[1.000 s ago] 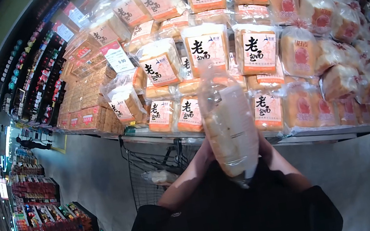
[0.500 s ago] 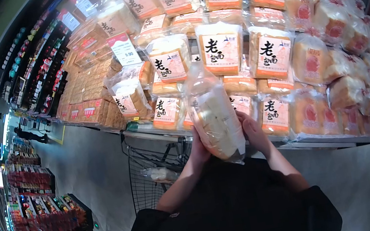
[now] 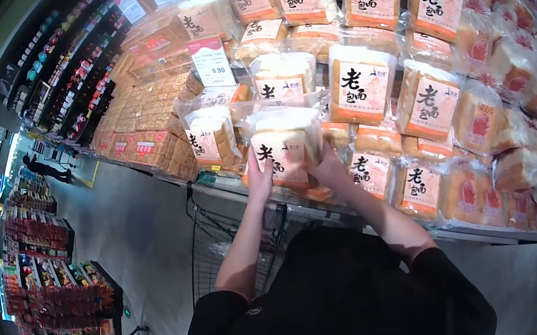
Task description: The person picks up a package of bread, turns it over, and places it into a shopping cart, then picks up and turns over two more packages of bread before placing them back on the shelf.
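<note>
A clear bag of sliced bread (image 3: 286,139) with an orange and white label stands upright at the front edge of the bread display, its label facing me. My left hand (image 3: 260,176) grips its left side, with the thumb on the label. On the right side my right hand (image 3: 326,166) holds the same bag. Right behind it is another labelled bread bag (image 3: 275,81), partly covered. A similar bag (image 3: 361,84) stands to the right, and a smaller one (image 3: 208,138) to the left.
Below the display stands a wire shopping cart (image 3: 207,248). A price sign (image 3: 212,63) rises among the bags. Stacked brown loaves (image 3: 146,117) lie at the left, red-printed bread bags (image 3: 481,121) at the right. A person (image 3: 47,169) is far off at the left.
Both hands have moved forward and left to the display with the bread bag, which has turned so its label faces me. The view has shifted, and the display sits further right.
</note>
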Motion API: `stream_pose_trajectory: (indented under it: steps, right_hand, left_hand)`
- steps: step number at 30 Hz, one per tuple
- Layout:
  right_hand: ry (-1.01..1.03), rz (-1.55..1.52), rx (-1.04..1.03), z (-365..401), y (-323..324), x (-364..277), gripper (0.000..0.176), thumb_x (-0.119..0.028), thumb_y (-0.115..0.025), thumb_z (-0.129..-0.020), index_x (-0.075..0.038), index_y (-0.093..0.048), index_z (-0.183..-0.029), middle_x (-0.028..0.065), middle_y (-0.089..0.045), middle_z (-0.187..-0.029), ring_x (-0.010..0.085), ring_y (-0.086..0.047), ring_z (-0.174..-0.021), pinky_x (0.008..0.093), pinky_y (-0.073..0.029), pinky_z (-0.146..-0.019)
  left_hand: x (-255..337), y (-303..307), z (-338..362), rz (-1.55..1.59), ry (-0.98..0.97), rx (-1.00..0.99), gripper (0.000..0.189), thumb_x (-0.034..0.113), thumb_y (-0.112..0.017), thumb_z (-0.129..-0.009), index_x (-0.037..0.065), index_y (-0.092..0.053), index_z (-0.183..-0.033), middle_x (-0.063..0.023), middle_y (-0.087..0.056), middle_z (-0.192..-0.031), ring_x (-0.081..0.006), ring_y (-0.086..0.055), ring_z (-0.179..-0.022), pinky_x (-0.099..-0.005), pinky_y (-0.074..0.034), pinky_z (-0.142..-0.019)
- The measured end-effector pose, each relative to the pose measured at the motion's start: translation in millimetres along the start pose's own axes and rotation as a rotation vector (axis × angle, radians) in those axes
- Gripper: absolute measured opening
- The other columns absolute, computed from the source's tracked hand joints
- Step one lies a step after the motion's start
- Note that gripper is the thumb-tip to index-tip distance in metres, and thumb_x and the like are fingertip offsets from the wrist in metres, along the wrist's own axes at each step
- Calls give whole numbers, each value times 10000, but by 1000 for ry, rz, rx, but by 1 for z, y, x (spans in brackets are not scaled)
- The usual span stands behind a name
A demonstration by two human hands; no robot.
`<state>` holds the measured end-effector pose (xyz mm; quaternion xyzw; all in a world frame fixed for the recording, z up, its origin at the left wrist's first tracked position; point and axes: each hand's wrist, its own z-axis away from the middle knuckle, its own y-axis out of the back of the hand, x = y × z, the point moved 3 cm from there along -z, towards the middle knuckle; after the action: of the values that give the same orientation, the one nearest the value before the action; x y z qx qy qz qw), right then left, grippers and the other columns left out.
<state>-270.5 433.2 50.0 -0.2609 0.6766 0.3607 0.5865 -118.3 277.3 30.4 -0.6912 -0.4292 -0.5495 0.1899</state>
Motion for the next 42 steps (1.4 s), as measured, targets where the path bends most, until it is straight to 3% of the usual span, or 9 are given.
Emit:
stream_pose_trajectory:
  steps: [2, 9, 12, 16, 22, 28, 32, 38, 42]
  right_hand:
    - [65, -49, 56, -32, -29, 64, 913, -307, -815, -781, -2, -296, -1467, 225, -581, -1273, 294, -578, -1189, 387, -457, -1004]
    - [151, -116, 149, -11, -35, 62, 865, -207, -775, -816, 51, -275, -1473, 226, -560, -1305, 302, -550, -1221, 388, -432, -1028]
    - [259, -134, 206, 4, -32, 53, 829, -123, -717, -856, 49, -224, -1500, 233, -483, -1387, 302, -478, -1292, 381, -376, -1080]
    - [292, 27, 264, 21, -19, 43, 776, -86, -630, -916, 42, -161, -1521, 245, -367, -1481, 311, -388, -1363, 378, -310, -1127]
    - [162, 57, 223, 24, -3, 71, 706, -205, -535, -993, 37, -136, -1523, 259, -347, -1497, 336, -372, -1382, 383, -298, -1133]
    - [182, 5, 241, 18, 7, 72, 753, -162, -590, -955, 10, -135, -1529, 247, -387, -1461, 324, -386, -1373, 400, -328, -1117]
    - [195, -81, 239, 37, -2, 45, 886, -137, -697, -886, 23, -101, -1522, 224, -391, -1449, 278, -380, -1366, 386, -311, -1136]
    - [79, -7, 115, 27, 3, 44, 1132, -160, -853, -722, 21, -72, -1521, 241, -456, -1405, 308, -457, -1325, 391, -379, -1098]
    - [148, 192, 87, 19, 11, 57, 1139, -132, -856, -718, 29, -62, -1518, 235, -456, -1411, 303, -475, -1311, 385, -393, -1093]
  left_hand:
    - [-27, 7, -13, 39, 51, -76, 666, 198, -592, -968, 9, -256, -1512, -139, -466, -1428, -217, -465, -1288, -343, -377, -1075]
    - [-32, 9, -11, -4, 190, -237, 780, 84, -745, -824, 15, -329, -1480, -125, -507, -1340, -202, -527, -1224, -344, -494, -959]
    - [-32, -4, -3, 186, 66, -279, 789, 115, -782, -793, 15, -363, -1454, -123, -509, -1328, -197, -544, -1186, -346, -494, -957]
    - [-17, -15, 5, 58, 58, -323, 850, 175, -869, -701, 12, -407, -1396, -110, -522, -1276, -201, -550, -1156, -350, -481, -962]
    - [-22, -32, 1, 27, -22, -403, 913, 253, -912, -641, 16, -427, -1376, -165, -522, -1276, -286, -522, -1198, -404, -442, -1009]
    - [1, -42, -6, 130, -60, -309, 1066, 260, -913, -624, 8, -316, -1471, -184, -496, -1338, -304, -483, -1263, -411, -425, -1040]
    - [-28, -46, 2, 103, -34, -283, 1166, 263, -916, -615, 5, -222, -1516, -205, -454, -1393, -316, -453, -1302, -422, -395, -1074]
    - [-1, -40, -3, -84, -49, -260, 1222, 293, -928, -592, -55, -190, -1502, -256, -412, -1429, -369, -410, -1346, -429, -347, -1117]
    - [-14, -42, 0, -168, -45, -225, 1249, 300, -931, -592, -82, -160, -1497, -288, -361, -1465, -383, -365, -1387, -422, -316, -1146]
